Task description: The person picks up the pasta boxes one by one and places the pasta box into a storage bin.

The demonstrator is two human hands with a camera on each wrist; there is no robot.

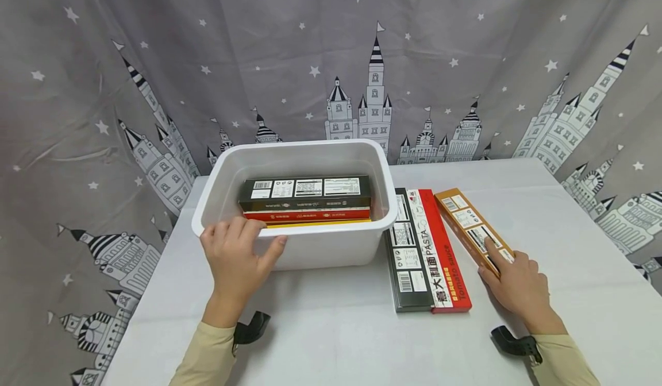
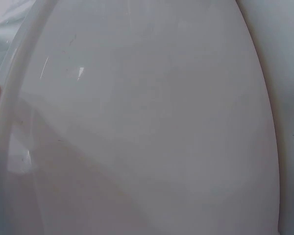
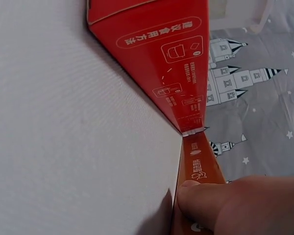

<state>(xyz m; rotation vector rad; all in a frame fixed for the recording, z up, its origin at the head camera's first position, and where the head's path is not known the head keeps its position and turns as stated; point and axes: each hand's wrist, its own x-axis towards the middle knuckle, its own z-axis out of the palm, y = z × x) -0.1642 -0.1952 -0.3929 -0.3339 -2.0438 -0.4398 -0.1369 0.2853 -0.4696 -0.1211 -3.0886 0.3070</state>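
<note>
My left hand (image 1: 235, 259) grips the near rim of a white plastic bin (image 1: 320, 248), fingers over the edge at its front left corner. In the left wrist view the bin's wall (image 2: 157, 117) fills most of the picture, with a fingertip at the rim. On the right, my right hand (image 1: 519, 285) holds the near end of an orange-brown pasta box (image 1: 473, 228), index finger along its top. In the right wrist view the thumb (image 3: 203, 198) presses the box's side. Left of that box lie a red-and-white pasta box (image 1: 439, 254) and a black box (image 1: 408, 254), side by side.
Inside the bin stand a black box (image 1: 305, 193), a red box (image 1: 315, 214) and a yellow-edged one (image 1: 331, 223). Everything rests on a white table (image 1: 336, 328). A grey curtain (image 1: 258, 58) with castles and stars hangs behind it.
</note>
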